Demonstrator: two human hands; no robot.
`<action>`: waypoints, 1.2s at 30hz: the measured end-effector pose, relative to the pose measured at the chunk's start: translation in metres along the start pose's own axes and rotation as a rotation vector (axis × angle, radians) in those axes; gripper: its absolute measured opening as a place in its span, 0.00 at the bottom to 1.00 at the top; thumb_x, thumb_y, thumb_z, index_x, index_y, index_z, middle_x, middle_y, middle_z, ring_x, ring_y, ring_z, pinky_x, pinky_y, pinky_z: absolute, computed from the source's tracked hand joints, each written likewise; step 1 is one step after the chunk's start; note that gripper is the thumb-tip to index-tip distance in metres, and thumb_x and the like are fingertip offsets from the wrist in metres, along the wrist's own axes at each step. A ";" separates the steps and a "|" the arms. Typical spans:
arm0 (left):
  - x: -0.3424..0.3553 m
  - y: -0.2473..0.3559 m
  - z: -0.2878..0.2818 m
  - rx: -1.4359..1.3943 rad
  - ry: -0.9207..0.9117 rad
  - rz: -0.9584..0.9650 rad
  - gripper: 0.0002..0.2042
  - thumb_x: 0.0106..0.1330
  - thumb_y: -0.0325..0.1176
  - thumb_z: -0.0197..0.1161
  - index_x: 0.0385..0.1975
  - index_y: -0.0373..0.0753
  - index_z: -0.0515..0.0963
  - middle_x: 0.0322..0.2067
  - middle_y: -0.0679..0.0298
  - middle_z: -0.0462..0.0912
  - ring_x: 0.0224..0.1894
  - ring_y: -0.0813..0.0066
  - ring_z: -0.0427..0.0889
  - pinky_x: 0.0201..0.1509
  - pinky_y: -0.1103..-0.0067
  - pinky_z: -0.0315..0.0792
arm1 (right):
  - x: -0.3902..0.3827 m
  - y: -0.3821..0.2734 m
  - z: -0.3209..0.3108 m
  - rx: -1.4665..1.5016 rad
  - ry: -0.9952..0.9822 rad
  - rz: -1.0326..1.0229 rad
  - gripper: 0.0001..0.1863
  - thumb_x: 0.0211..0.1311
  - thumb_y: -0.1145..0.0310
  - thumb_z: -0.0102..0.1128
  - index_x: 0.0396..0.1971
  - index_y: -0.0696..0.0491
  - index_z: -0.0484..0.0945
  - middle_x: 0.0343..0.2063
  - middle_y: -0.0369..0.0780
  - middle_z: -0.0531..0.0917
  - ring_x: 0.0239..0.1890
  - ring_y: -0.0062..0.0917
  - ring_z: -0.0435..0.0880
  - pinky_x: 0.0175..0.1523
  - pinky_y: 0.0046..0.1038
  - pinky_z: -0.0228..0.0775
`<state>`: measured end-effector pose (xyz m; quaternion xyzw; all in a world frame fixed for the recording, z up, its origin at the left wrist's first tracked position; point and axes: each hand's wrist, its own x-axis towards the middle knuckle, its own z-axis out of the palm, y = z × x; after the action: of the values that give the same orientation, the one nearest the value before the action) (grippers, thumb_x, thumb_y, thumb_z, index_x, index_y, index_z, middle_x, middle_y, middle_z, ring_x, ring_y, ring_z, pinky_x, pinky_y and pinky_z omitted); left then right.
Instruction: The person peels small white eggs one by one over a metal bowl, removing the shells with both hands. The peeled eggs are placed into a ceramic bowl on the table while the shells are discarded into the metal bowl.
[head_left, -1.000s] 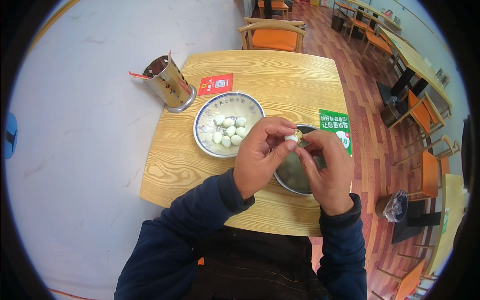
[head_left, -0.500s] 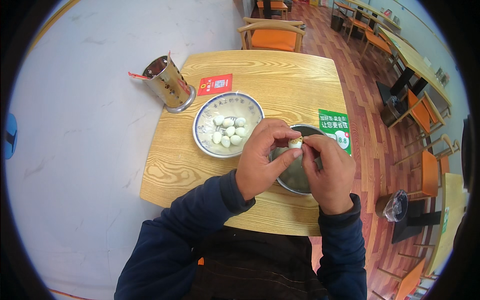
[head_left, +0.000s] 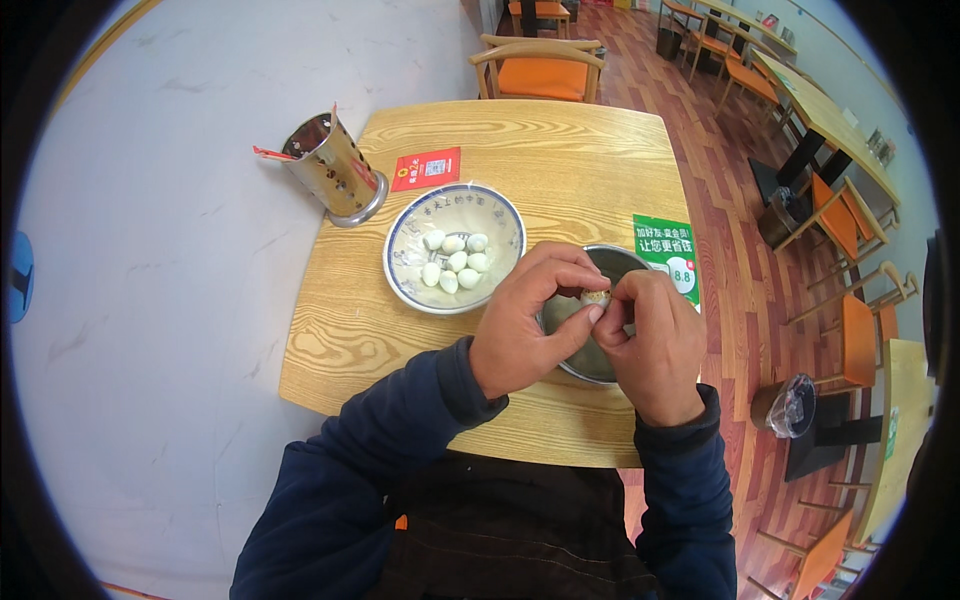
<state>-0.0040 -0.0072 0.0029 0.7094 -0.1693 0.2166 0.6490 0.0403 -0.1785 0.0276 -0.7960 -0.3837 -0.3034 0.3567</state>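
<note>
My left hand [head_left: 525, 330] pinches a small speckled quail egg [head_left: 596, 298] between thumb and fingers. Part of its shell is off, showing white. From the other side, my right hand [head_left: 657, 345] closes its thumb and fingertips on the egg's edge; any bit of shell between them is too small to make out. Both hands hover over a round metal bowl [head_left: 585, 360], which they partly cover. Left of it stands a white bowl with a blue rim [head_left: 475, 212], holding several peeled quail eggs [head_left: 457, 262].
A perforated metal utensil holder [head_left: 345, 175] stands at the table's left edge, beside a red card [head_left: 426, 169]. A green printed sheet [head_left: 662, 240] lies partly behind the metal bowl. A wooden chair with an orange seat [head_left: 540, 78] is across the wooden table [head_left: 560, 135].
The quail egg has turned and dropped slightly between my fingers. My right fingertips have curled in closer around it. The peeled eggs lie as before.
</note>
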 end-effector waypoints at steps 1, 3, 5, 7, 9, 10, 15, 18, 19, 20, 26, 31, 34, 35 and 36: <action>0.000 0.000 0.000 0.019 0.001 0.012 0.13 0.64 0.21 0.69 0.48 0.37 0.83 0.52 0.57 0.80 0.54 0.65 0.82 0.59 0.74 0.77 | 0.000 0.000 0.000 0.003 -0.008 0.010 0.15 0.50 0.81 0.71 0.35 0.53 0.75 0.27 0.39 0.77 0.26 0.34 0.81 0.30 0.33 0.74; 0.001 0.000 -0.001 0.063 -0.031 0.041 0.15 0.63 0.19 0.66 0.49 0.36 0.81 0.52 0.56 0.79 0.55 0.65 0.81 0.62 0.72 0.75 | -0.001 -0.001 0.000 0.022 -0.021 0.030 0.14 0.50 0.80 0.71 0.35 0.53 0.75 0.27 0.40 0.77 0.27 0.35 0.81 0.31 0.34 0.75; 0.002 0.001 -0.006 0.113 -0.097 0.073 0.17 0.64 0.15 0.61 0.51 0.35 0.78 0.55 0.56 0.75 0.58 0.66 0.78 0.66 0.71 0.72 | -0.002 -0.002 -0.001 0.066 -0.033 0.063 0.14 0.50 0.80 0.70 0.35 0.54 0.75 0.26 0.40 0.77 0.26 0.35 0.81 0.30 0.34 0.74; 0.002 0.002 -0.008 0.130 -0.124 0.099 0.16 0.63 0.16 0.61 0.51 0.35 0.78 0.54 0.56 0.77 0.57 0.65 0.78 0.66 0.71 0.72 | -0.003 -0.003 0.000 0.102 -0.016 0.099 0.14 0.50 0.81 0.69 0.35 0.54 0.75 0.26 0.40 0.77 0.26 0.35 0.81 0.30 0.34 0.75; 0.002 0.004 -0.009 0.137 -0.126 0.092 0.16 0.64 0.16 0.60 0.51 0.35 0.78 0.55 0.56 0.78 0.57 0.66 0.79 0.66 0.71 0.72 | -0.003 -0.003 -0.001 0.133 -0.018 0.132 0.13 0.50 0.82 0.68 0.34 0.54 0.75 0.27 0.41 0.78 0.26 0.35 0.82 0.30 0.33 0.75; 0.002 0.005 -0.007 0.137 -0.115 0.072 0.16 0.65 0.16 0.59 0.52 0.35 0.78 0.55 0.55 0.78 0.58 0.66 0.79 0.67 0.71 0.72 | -0.002 -0.003 -0.001 0.142 -0.027 0.140 0.13 0.51 0.82 0.68 0.34 0.54 0.75 0.27 0.41 0.78 0.27 0.35 0.82 0.30 0.33 0.75; 0.000 0.000 0.004 -0.250 0.096 -0.123 0.16 0.70 0.17 0.61 0.56 0.36 0.76 0.53 0.60 0.81 0.54 0.76 0.80 0.61 0.77 0.75 | 0.002 0.002 -0.004 0.156 -0.125 0.146 0.12 0.51 0.83 0.67 0.35 0.56 0.77 0.31 0.42 0.81 0.28 0.33 0.83 0.32 0.30 0.75; 0.002 -0.006 0.003 -0.268 0.094 -0.090 0.16 0.72 0.17 0.60 0.57 0.36 0.75 0.55 0.61 0.79 0.54 0.79 0.79 0.60 0.79 0.75 | 0.005 0.004 -0.004 0.143 -0.127 0.062 0.12 0.53 0.84 0.67 0.36 0.58 0.78 0.33 0.41 0.82 0.27 0.29 0.82 0.31 0.26 0.73; 0.002 -0.008 0.002 -0.265 0.097 -0.087 0.15 0.72 0.17 0.61 0.56 0.36 0.75 0.55 0.61 0.78 0.53 0.79 0.79 0.59 0.79 0.75 | 0.006 0.004 -0.005 0.155 -0.100 0.031 0.11 0.54 0.84 0.68 0.36 0.58 0.79 0.33 0.41 0.83 0.27 0.28 0.82 0.31 0.26 0.73; 0.002 -0.010 0.002 -0.264 0.098 -0.084 0.14 0.72 0.17 0.61 0.55 0.36 0.76 0.55 0.61 0.78 0.53 0.79 0.79 0.59 0.79 0.75 | 0.007 0.004 -0.005 0.165 -0.065 0.006 0.11 0.55 0.84 0.69 0.37 0.58 0.79 0.34 0.41 0.83 0.27 0.27 0.82 0.31 0.25 0.73; 0.000 -0.013 0.002 -0.212 0.098 -0.052 0.12 0.72 0.19 0.64 0.52 0.35 0.78 0.53 0.61 0.76 0.52 0.78 0.79 0.56 0.79 0.75 | 0.005 -0.004 -0.008 0.341 -0.090 0.241 0.09 0.60 0.83 0.73 0.39 0.59 0.83 0.37 0.42 0.86 0.31 0.26 0.86 0.35 0.24 0.77; 0.000 -0.013 0.002 -0.208 0.079 -0.048 0.12 0.71 0.19 0.64 0.52 0.35 0.79 0.52 0.61 0.76 0.51 0.77 0.79 0.55 0.79 0.76 | 0.007 0.003 -0.005 0.281 -0.044 0.081 0.12 0.59 0.81 0.73 0.42 0.57 0.83 0.35 0.43 0.86 0.32 0.34 0.88 0.34 0.31 0.80; -0.001 -0.013 0.002 -0.193 0.084 -0.048 0.13 0.70 0.19 0.66 0.52 0.35 0.79 0.52 0.61 0.76 0.50 0.76 0.79 0.55 0.79 0.76 | 0.005 0.004 -0.004 0.236 -0.033 0.064 0.12 0.59 0.81 0.73 0.41 0.57 0.83 0.33 0.43 0.86 0.32 0.36 0.88 0.35 0.31 0.80; -0.001 -0.012 0.002 -0.184 0.088 -0.046 0.13 0.69 0.19 0.66 0.51 0.35 0.80 0.52 0.61 0.77 0.50 0.75 0.79 0.55 0.79 0.76 | 0.004 0.003 -0.003 0.219 -0.032 0.069 0.11 0.58 0.82 0.73 0.40 0.56 0.82 0.33 0.43 0.86 0.32 0.37 0.87 0.36 0.32 0.80; -0.001 -0.012 0.002 -0.124 0.083 -0.029 0.13 0.68 0.19 0.67 0.51 0.36 0.80 0.51 0.61 0.78 0.49 0.75 0.80 0.54 0.79 0.76 | 0.003 0.002 -0.002 0.196 -0.020 0.065 0.12 0.57 0.82 0.73 0.39 0.56 0.82 0.32 0.43 0.85 0.32 0.37 0.87 0.35 0.32 0.80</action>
<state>0.0018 -0.0077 -0.0079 0.6605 -0.1448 0.2254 0.7014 0.0437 -0.1799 0.0305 -0.7724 -0.3889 -0.2448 0.4385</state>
